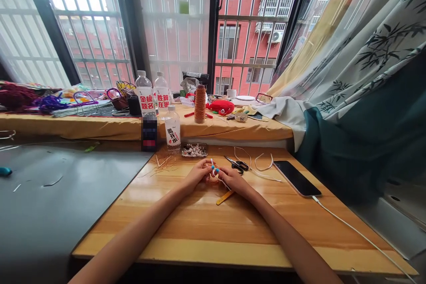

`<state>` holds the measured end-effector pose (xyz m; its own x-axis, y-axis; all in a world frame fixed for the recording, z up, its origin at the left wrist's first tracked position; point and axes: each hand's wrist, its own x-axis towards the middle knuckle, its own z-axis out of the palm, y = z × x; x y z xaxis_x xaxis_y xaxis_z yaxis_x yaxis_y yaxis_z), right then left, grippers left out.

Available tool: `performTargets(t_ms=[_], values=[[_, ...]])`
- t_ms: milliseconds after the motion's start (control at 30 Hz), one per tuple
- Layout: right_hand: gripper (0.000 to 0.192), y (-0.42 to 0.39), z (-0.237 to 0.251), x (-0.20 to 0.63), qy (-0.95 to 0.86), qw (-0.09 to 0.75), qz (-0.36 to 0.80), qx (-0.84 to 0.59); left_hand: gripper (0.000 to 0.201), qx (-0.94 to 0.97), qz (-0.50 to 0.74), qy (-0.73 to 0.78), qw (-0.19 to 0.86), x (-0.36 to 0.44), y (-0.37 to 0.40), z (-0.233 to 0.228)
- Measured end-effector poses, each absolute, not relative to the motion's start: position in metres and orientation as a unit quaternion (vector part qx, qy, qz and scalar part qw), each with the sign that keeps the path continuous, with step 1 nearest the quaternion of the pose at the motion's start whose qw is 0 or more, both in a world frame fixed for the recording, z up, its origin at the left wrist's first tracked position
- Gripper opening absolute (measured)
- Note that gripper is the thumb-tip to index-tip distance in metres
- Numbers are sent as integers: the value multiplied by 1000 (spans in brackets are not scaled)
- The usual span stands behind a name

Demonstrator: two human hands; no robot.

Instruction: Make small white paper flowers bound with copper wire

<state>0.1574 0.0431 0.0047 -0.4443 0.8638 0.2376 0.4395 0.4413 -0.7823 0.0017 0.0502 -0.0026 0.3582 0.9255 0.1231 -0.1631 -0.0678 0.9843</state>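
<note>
Cord (212, 162), white, is pinched by the left hand (197, 174) and right hand (235, 181), just left of the scissors (239, 167). Right of the scissors lies a phone (297, 178); left, a tray (194, 155).

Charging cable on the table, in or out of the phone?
In, as far as this view shows: the white plug meets the near edge of the phone with no visible gap.

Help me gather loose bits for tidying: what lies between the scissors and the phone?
Curved pieces of white cord lie on the table between the scissors and the phone; the head view shows this.
</note>
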Motion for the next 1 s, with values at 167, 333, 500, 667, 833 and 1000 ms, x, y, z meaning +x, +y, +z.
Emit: performTargets(t_ms=[167,333,500,667,833,1000], values=[[28,44,2,158,-810,293,318,-396,29,603,430,345,577,3,50,-3],[16,41,6,156,-808,288,304,-415,30,612,430,365,554,5,51,-5],[24,39,8,155,-789,288,332,-429,29,615,450,380,524,6,52,-5],[19,39,3,152,-791,330,247,-452,29,632,451,398,489,3,52,-5],[18,37,4,150,-777,377,199,-464,30,643,444,407,472,3,52,-6],[16,36,9,151,-743,415,216,-479,31,652,437,386,485,4,51,-6]])
